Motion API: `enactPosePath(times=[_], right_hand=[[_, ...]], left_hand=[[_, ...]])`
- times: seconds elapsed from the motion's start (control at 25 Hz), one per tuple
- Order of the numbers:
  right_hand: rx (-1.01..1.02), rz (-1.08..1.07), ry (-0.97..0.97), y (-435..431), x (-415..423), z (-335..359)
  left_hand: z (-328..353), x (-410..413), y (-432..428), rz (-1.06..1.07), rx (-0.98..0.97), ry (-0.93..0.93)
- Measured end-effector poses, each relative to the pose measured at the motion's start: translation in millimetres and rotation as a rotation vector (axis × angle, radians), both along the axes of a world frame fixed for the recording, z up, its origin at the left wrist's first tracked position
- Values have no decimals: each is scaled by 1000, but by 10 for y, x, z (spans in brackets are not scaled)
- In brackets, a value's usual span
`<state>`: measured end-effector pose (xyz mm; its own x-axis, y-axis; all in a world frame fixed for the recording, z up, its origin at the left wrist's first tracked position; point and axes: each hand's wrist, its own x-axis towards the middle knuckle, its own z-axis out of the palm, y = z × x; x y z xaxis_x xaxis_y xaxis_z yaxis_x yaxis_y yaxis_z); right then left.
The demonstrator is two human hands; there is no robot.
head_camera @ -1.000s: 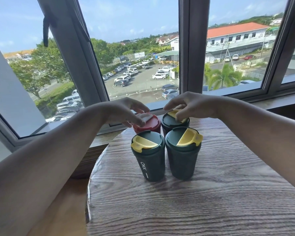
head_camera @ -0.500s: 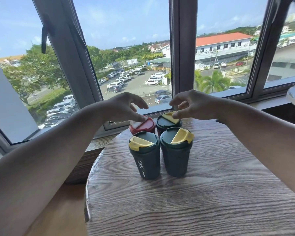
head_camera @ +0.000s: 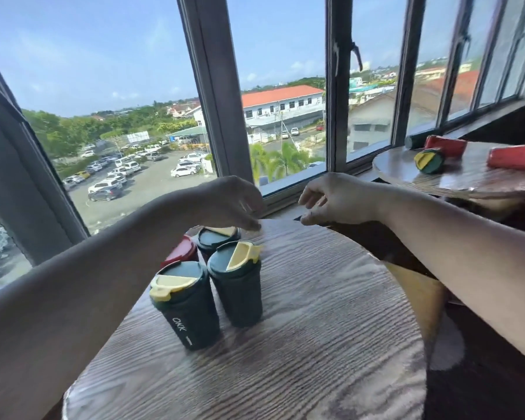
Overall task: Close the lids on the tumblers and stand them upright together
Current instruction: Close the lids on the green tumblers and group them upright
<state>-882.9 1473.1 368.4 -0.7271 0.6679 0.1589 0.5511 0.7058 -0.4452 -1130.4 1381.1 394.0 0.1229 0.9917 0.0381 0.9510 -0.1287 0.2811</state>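
Several tumblers stand upright in a tight cluster on the round wooden table (head_camera: 315, 344). The front left dark green tumbler (head_camera: 188, 310) and the front right dark green tumbler (head_camera: 238, 289) have yellow flip lids. Behind them stand another green tumbler (head_camera: 217, 237) and a red-lidded tumbler (head_camera: 182, 251), partly hidden by my left arm. My left hand (head_camera: 228, 204) hovers just above the back green tumbler, fingers loosely curled, holding nothing. Right of the cluster, my right hand (head_camera: 334, 200) hangs over the table's far edge, fingers apart and empty.
A second round table (head_camera: 467, 180) at the right carries tumblers lying on their sides: a green one (head_camera: 429, 160) and two red ones (head_camera: 444, 145) (head_camera: 514, 156). Window frames and a sill run behind both tables.
Both hands have lifted off the back tumblers' lids and drifted right. My view has swung right, bringing the second table with lying tumblers into sight.
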Motion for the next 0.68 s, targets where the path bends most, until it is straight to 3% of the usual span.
enactPosePath(times=[0.44,0.68], right_hand=[[-76,-505,-83,-212,1999,-164],[-96,-579,-65,-6,2904,-331]], left_hand=[[-123,1791,968,-394,-12,27],[-96,2813,1295,-459,0,-88]])
